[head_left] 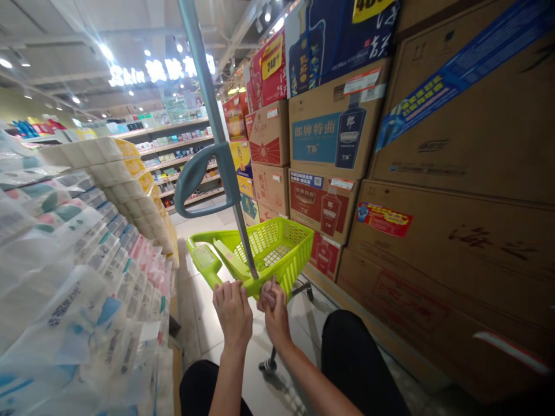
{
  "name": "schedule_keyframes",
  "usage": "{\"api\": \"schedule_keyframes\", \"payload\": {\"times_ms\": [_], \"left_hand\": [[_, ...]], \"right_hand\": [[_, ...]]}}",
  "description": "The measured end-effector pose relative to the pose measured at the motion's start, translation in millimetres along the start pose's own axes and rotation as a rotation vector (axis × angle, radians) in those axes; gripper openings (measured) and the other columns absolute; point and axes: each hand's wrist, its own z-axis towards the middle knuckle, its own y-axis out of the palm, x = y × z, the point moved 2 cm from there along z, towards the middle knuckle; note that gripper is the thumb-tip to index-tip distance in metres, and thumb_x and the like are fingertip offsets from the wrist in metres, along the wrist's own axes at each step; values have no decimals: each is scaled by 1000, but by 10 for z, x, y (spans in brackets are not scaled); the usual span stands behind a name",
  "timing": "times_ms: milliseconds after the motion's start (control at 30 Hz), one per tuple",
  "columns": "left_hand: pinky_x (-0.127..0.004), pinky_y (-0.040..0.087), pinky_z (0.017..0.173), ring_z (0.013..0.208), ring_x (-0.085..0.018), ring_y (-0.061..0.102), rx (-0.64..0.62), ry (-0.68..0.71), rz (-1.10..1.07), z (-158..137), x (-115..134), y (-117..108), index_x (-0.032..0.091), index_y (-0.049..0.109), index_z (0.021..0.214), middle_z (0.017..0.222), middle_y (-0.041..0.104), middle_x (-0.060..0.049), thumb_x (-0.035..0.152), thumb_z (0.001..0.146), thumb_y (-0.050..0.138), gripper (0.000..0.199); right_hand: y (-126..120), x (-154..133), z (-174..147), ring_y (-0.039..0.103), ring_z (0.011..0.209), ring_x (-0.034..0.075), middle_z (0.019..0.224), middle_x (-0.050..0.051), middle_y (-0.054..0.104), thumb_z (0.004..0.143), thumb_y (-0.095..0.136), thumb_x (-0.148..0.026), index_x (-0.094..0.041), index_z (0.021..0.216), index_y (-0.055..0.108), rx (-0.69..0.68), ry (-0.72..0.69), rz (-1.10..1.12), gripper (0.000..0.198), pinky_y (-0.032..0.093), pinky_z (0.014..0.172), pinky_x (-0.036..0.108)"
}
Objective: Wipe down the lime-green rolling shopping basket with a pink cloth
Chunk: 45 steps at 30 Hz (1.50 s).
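Observation:
A lime-green shopping cart basket (pixel 291 245) with slotted walls stands in front of me. A grey metal pole (pixel 246 240) rises from its near rim, with a blue-grey loop handle (pixel 182 188) partway up. The fingers of my left hand (pixel 233 312) are curled over the near rim, left of the pole. My right hand (pixel 277 318) is closed around a crumpled pinkish-grey cloth (pixel 269 293), which touches the rim just right of the pole. The bottom of the basket shows through its open top.
Stacked cardboard cartons (pixel 323 138) line the right side. Piles of plastic-wrapped tissue packs (pixel 87 260) rise on the left. Lit shelves (pixel 186 138) stand farther back. Pale floor tiles (pixel 203 315) run between, and a caster wheel (pixel 267 366) is under the cart.

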Motion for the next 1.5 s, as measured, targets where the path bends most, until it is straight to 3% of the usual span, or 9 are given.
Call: {"api": "schedule_keyframes", "payload": {"times_ms": [167, 333, 467, 567, 833, 1033, 1133, 1300, 1500], "left_hand": [[-48, 27, 109, 105, -24, 48, -9, 1, -35, -35, 33, -11, 21, 62, 101, 98, 60, -7, 25, 97, 34, 28], [-48, 26, 110, 107, -23, 48, -29, -17, -98, -54, 32, -9, 21, 61, 103, 101, 61, -7, 26, 98, 30, 32], [-48, 24, 112, 110, -23, 47, 14, -38, -160, -60, -12, 40, 19, 58, 111, 106, 62, -8, 30, 99, 23, 38], [-49, 24, 112, 112, -24, 46, 16, -40, -200, -71, -45, 68, 17, 55, 116, 108, 61, -10, 33, 99, 20, 42], [-49, 24, 113, 113, -23, 47, 20, -32, -244, -94, -81, 86, 18, 54, 117, 109, 60, -9, 35, 99, 22, 40], [-49, 26, 112, 116, -24, 45, -26, 3, -219, -81, -74, 78, 17, 52, 120, 111, 59, -10, 32, 98, 21, 40], [-49, 25, 113, 115, -23, 46, -22, 4, -212, -86, -103, 91, 17, 52, 120, 112, 60, -9, 31, 98, 23, 39], [-48, 25, 113, 113, -23, 48, 9, -4, -205, -102, -129, 90, 19, 53, 119, 111, 61, -8, 32, 98, 25, 37], [-48, 24, 113, 113, -23, 47, 21, 8, -178, -115, -71, 58, 17, 54, 117, 109, 61, -9, 30, 98, 26, 37]], "right_hand": [[-145, -572, 312, 36, 140, 26, 142, 11, 42, 96, 48, -26, -24, 113, 60, -57, -143, 30, 21, 37, 112, 50], [-237, -752, 445, 39, 138, 25, 138, 9, 45, 95, 49, -21, -26, 118, 63, -156, -302, 13, 27, 38, 113, 48], [-197, -1062, 709, 54, 120, 21, 123, 9, 51, 94, 50, -22, -24, 115, 64, -131, -252, -5, 25, 49, 101, 38], [-146, -1306, 884, 56, 115, 20, 122, 9, 49, 93, 52, -22, -23, 107, 66, -76, -214, -40, 20, 51, 98, 36], [-122, -1106, 724, 61, 100, 19, 112, 8, 53, 88, 54, -16, -23, 103, 64, -86, -163, -87, 19, 55, 89, 35], [-176, -1608, 1176, 56, 114, 21, 120, 10, 51, 93, 53, -24, -23, 103, 63, -10, -262, 23, 14, 50, 97, 35], [-196, -1442, 1085, 57, 114, 20, 119, 9, 52, 94, 52, -26, -23, 106, 61, -82, -262, 53, 15, 49, 98, 35], [-276, -737, 649, 53, 121, 21, 115, 8, 55, 94, 53, -27, -24, 102, 59, -234, -209, 123, 11, 44, 105, 41], [-172, -88, 272, 49, 124, 26, 123, 13, 48, 93, 48, -37, -22, 112, 53, -58, 59, 36, 24, 45, 101, 48]]}}
